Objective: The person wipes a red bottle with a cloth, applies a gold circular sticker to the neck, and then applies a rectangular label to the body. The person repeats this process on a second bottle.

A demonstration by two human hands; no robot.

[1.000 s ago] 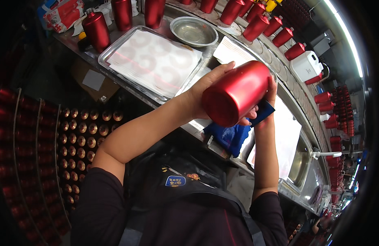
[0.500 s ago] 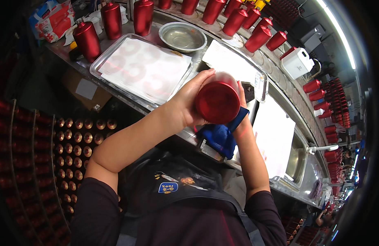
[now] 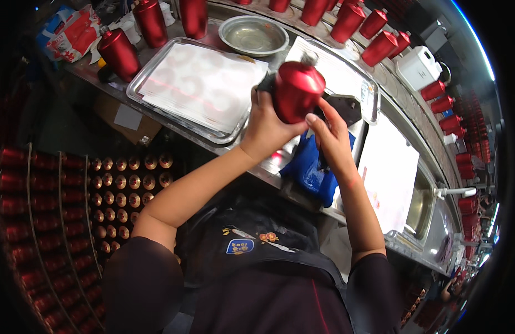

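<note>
A glossy red metallic bottle is held over the worktable, its silvery threaded neck tilted up and away from me. My left hand wraps round its left side and lower part. At the lower right of the bottle, the thumb and fingers of my right hand press against it. Below my right hand lies a crumpled blue cloth at the table's front edge. Just beyond that hand is a dark block-like thing, partly hidden.
A metal tray lined with stained white paper lies left, with a metal bowl behind. More red bottles stand around. Rightward are white sheets, a sink, a tap and a white jug.
The bottle has turned from showing its round base to showing its shoulder and neck. My right hand has shifted from its far right side to its lower right. The view has shifted slightly.
</note>
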